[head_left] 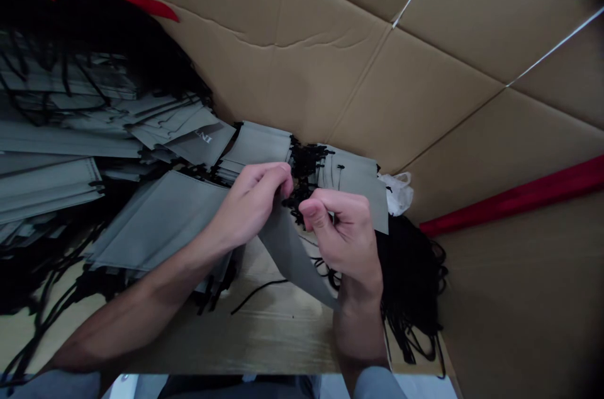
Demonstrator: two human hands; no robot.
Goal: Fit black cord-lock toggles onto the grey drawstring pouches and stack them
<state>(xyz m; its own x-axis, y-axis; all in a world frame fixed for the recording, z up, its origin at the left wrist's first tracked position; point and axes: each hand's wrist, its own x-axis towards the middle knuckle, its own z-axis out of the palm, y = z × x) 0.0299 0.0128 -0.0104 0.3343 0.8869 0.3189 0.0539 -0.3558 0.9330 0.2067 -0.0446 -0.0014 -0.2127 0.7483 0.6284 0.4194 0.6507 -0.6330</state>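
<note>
My left hand and my right hand meet at the middle of the view. Both pinch the top edge of one grey fabric pouch, which hangs down between them. A black drawstring bunches at the pouch's mouth, right between my fingertips. Behind my hands lie two short stacks of the same grey pouches with black cord ends between them.
Large heaps of grey pouches and tangled black cords fill the left side. A loose bundle of black cords lies at the right. Flattened cardboard forms the backdrop, with a red strip at the right. A crumpled white bag sits behind my right hand.
</note>
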